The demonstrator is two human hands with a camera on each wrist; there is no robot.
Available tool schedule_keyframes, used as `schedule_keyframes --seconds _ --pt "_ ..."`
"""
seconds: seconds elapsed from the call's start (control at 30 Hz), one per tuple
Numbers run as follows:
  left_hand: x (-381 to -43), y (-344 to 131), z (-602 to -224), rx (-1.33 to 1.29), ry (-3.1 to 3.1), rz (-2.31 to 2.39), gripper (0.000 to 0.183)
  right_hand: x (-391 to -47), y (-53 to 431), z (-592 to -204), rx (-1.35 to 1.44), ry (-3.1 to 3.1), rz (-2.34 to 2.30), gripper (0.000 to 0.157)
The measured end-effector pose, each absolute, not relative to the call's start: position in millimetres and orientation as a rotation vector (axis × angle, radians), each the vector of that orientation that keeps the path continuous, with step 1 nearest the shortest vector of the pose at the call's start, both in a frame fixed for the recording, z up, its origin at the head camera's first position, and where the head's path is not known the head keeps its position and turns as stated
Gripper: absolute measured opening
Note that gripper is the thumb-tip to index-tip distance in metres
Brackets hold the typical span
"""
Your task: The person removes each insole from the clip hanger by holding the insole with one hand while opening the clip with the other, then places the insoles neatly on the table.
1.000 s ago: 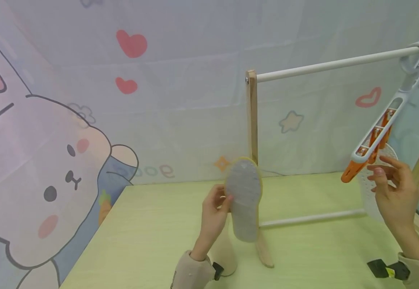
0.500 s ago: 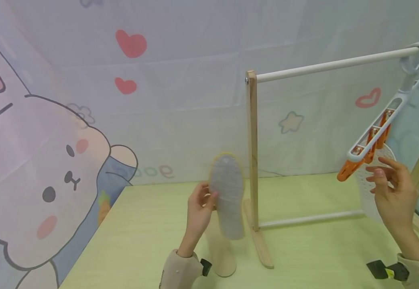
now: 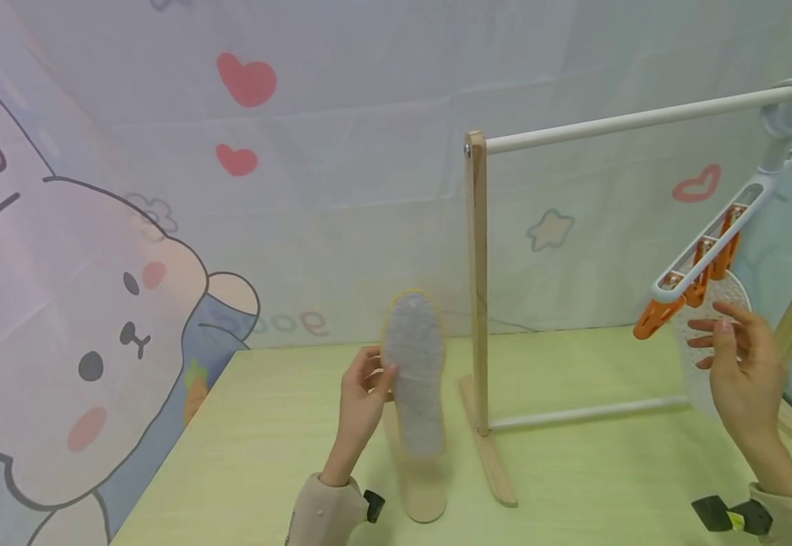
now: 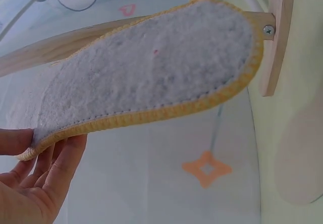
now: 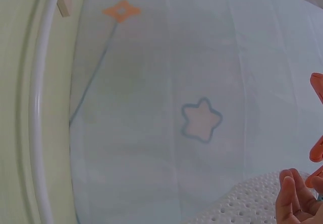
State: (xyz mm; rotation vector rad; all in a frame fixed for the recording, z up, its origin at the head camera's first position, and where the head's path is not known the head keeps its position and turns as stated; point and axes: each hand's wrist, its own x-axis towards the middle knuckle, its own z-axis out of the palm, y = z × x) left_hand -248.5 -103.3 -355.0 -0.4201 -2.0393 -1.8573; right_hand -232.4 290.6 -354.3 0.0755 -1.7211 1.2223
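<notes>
A grey fleecy insole (image 3: 415, 371) with a yellow stitched edge is held upright above the table. My left hand (image 3: 362, 394) pinches its side edge between thumb and fingers, as the left wrist view also shows. Under it, a beige insole-shaped piece (image 3: 425, 493) lies on the table. My right hand (image 3: 747, 371) is beside a white perforated insole (image 3: 696, 371) that hangs below orange clips (image 3: 699, 280) on a white hanger (image 3: 751, 201). Its fingers are loosely bent, thumb apart, and I see nothing gripped. In the right wrist view, fingertips (image 5: 287, 186) appear close to an orange clip.
A rack with a wooden post (image 3: 478, 280) and a white top rail (image 3: 642, 119) stands between the hands. Its lower rail (image 3: 587, 414) runs just above the green table (image 3: 266, 447). A printed cloth (image 3: 341, 189) hangs behind.
My left hand has carried the grey insole left, away from the wooden post. The hanger's clip end has swung slightly left, and my right hand has shifted slightly left.
</notes>
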Motion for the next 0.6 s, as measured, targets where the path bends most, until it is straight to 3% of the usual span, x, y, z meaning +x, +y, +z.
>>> schedule_keyframes --seconds 0.6 --pt "-254.2 -112.2 -360.4 -0.358 -2.110 -1.924 0.021 -232.4 289.4 -360.4 0.113 -1.733 1.237 0.028"
